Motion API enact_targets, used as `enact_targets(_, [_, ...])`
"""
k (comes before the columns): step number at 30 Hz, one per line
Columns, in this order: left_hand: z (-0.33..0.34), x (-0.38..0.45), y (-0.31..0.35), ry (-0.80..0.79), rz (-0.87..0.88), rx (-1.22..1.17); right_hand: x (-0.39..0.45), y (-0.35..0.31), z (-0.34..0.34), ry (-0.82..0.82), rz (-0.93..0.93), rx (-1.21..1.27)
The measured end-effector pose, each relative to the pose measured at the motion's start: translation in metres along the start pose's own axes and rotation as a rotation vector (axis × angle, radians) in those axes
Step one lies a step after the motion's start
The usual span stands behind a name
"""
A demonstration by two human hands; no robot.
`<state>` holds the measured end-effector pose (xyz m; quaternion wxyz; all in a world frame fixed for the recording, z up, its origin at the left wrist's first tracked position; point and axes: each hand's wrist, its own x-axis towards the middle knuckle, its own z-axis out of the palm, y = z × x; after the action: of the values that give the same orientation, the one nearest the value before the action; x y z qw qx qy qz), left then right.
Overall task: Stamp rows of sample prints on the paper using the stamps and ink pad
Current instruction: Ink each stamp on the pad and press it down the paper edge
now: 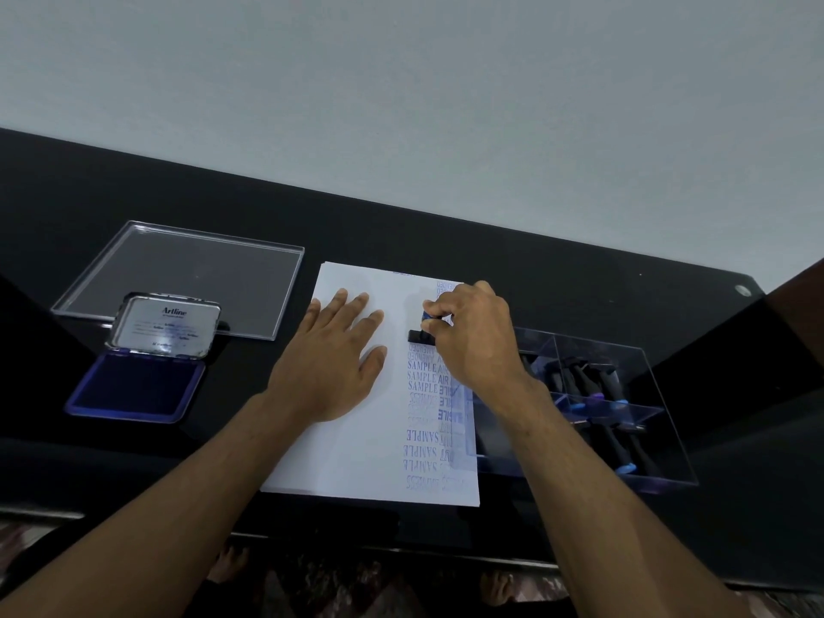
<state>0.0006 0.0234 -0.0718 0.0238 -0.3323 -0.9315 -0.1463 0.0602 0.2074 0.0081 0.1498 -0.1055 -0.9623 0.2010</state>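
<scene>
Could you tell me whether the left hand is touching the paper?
Touching: the head view shows the left hand lying flat, fingers spread, on the paper.

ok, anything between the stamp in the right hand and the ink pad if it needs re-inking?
Only the left hand, which lies flat on the paper between the stamp held in the right hand and the open ink pad. The path would have to pass over or around it. Nothing else visible stands between.

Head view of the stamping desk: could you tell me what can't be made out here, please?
- Stamp face: hidden against the paper, under the right hand.
- Ink pad lid small print: too small.
- Stamps in the clear box: dark, blurred.
- Right-edge prints: overlapping, partly covered.
</scene>
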Motion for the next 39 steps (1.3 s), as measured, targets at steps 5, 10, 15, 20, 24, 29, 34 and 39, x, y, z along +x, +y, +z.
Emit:
enact_targets(5, [-0.001,0.000,0.000,-0.003,0.001,0.003,0.000,0.000,-0.004,-0.012,0.007,0.011])
enact_targets(10, [-0.002,-0.001,0.001,-0.012,0.000,-0.003,-0.006,0.010,-0.012,0.133,0.110,0.294])
enact_targets(15, [-0.001,0.000,0.000,-0.009,0.003,0.003,-0.013,0.015,-0.023,0.310,0.279,0.646])
enact_targets(20, [-0.001,-0.001,0.000,-0.019,-0.001,0.010,-0.018,0.018,-0.019,0.343,0.370,0.758])
enact_targets(24, [-0.002,0.000,0.001,-0.019,-0.004,0.007,-0.023,0.017,-0.017,0.373,0.393,0.806])
enact_targets(29, [-0.005,0.000,0.003,-0.032,-0.006,0.017,-0.025,0.020,-0.020,0.379,0.412,0.844])
enact_targets(34, [-0.012,0.001,0.013,-0.046,-0.009,0.031,-0.032,0.025,-0.032,0.412,0.423,0.874])
enact_targets(39, [-0.010,-0.004,0.047,-0.055,0.017,-0.078,-0.045,0.039,-0.045,0.442,0.437,0.851])
